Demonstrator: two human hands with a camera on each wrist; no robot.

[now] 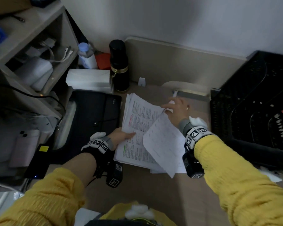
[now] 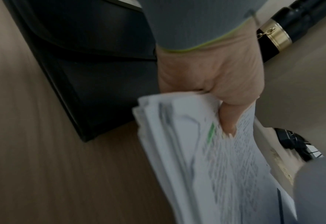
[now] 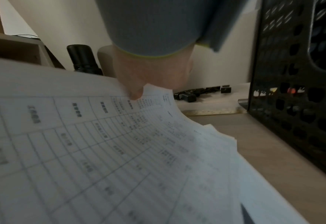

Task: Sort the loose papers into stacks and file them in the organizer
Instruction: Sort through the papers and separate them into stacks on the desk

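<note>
Pale wall backs a wood-grain desk [image 1: 153, 193], crowded on both sides. At far left stands a shelf unit [image 1: 31, 51]; its cubbies hold white bottles and cables, too dim for me to say more. Beside it lie a flat white box [image 1: 90, 79] and, nearer me, a black document case [image 1: 95, 111], flap shut, so I cannot tell what is inside. A black flask with a gold band [image 1: 119, 69] stands behind the papers.

My left hand [image 1: 121, 136] pinches the near-left edge of the paper stack [image 1: 140, 121], thumb on top and fingers curled beneath; the stack sits mid-desk, partly lifted, just beside the case. The sheets are fanned and uneven. My right hand [image 1: 175, 108] nips the far corner of one table-printed sheet [image 1: 163, 144], peeling it up and off the pile.

To do this well, I judge I should keep the left grip firm so the pile doesn't slide, lift only the one sheet, check its type, and lay it squarely on its own stack.

At right stands the black mesh organizer [image 1: 255, 98]. Through its holes I see small white and red bits, too small to identify; no papers show in it yet.
</note>
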